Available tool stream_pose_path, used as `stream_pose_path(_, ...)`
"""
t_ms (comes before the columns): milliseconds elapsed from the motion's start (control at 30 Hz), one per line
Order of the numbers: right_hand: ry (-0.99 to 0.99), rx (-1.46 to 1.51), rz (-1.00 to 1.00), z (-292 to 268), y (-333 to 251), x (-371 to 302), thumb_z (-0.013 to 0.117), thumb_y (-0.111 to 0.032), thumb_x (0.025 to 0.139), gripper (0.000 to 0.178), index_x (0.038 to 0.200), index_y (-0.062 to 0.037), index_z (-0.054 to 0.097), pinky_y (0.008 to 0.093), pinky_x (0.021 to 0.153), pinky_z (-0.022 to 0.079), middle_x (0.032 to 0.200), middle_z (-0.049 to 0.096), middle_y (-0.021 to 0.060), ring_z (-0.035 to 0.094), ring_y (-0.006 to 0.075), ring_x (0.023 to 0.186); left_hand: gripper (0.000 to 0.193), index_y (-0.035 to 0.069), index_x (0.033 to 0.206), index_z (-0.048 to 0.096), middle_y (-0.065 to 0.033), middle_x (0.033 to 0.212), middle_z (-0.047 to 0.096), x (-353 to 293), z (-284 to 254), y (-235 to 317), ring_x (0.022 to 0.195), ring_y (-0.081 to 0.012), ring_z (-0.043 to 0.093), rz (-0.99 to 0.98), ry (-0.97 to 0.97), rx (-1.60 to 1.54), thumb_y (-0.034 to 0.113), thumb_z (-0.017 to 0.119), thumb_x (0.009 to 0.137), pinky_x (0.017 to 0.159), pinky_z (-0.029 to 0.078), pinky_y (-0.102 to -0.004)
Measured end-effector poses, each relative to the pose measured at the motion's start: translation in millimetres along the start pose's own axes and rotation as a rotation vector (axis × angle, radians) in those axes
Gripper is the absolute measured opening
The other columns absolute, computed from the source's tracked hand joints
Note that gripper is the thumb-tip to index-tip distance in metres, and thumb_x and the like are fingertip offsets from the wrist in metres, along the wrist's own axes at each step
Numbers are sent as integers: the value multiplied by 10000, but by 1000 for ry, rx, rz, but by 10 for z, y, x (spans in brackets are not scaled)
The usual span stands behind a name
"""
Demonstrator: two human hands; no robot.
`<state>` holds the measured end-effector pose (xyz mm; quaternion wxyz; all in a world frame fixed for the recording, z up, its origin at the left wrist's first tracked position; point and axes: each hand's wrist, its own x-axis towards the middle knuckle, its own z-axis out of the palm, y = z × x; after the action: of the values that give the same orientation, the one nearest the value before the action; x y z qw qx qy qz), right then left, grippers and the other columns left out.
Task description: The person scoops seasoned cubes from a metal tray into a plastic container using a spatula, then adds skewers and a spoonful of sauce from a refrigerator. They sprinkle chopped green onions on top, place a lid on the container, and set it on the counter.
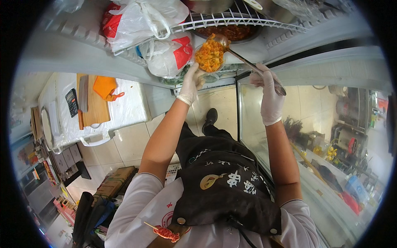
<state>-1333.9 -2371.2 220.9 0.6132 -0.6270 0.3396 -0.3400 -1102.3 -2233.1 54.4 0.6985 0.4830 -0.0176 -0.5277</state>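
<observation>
My left hand [191,86], in a white glove, is closed on the near left side of a small round bowl [223,63]. Chopped orange-yellow food [209,57] heaps up in it. My gloved right hand [269,95] grips the handle of a metal ladle [245,61], whose scoop lies at the far right edge of the food. Beyond the bowl, partly under a white wire shelf [242,19], is a wide pan of dark reddish food [231,33]. To the left of the bowl sits a white-and-red plastic bag [163,58].
More bags [142,22] and metal pots [209,5] fill the upper shelf. An open glass door [256,120] stands at my right. On the left, a white-covered surface [130,99] holds a cutting board [95,113], a knife [83,95], an orange cloth [104,86] and a calculator [71,102].
</observation>
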Motion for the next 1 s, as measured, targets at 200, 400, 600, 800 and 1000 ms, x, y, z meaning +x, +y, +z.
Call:
stream_pose_path(200,-2,-35,-44,8,-17,-7,574,-302,1165,422,1374,34,721,305,911,555,1050,803,93,720,145,957,625,73,1246,612,-24,940,643,-8,17,-18,652,-88,503,24,-5,2,665,541,1062,518,316,-237)
stream_pose_path(400,-36,-65,-111,24,-40,-51,541,-223,1171,391,1377,62,713,309,899,540,1053,798,97,701,147,951,673,45,1296,590,-17,914,620,5,-4,-7,640,-95,513,43,-55,25,675,519,1070,476,281,-234)
stream_pose_path(600,-39,-58,-137,20,30,-33,554,-175,1163,360,1385,64,706,299,926,564,1148,806,129,753,171,1032,556,113,1288,613,-38,1188,745,-21,-14,20,654,-64,497,36,-80,1,617,577,1057,508,299,-225)
stream_pose_path(800,-95,-245,-390,-26,68,-12,655,-20,1070,304,1363,25,720,315,863,589,1113,796,140,760,206,907,533,137,1284,605,-29,1174,742,-45,18,38,655,-71,518,68,-87,-6,619,581,1056,515,313,-230)
stream_pose_path(1000,-285,-761,-820,-89,-45,-6,767,32,883,487,1361,-48,728,405,701,529,905,695,126,671,323,791,534,145,1277,601,-31,1145,747,23,-18,17,661,-74,561,48,-72,-30,627,595,1048,508,330,-227)
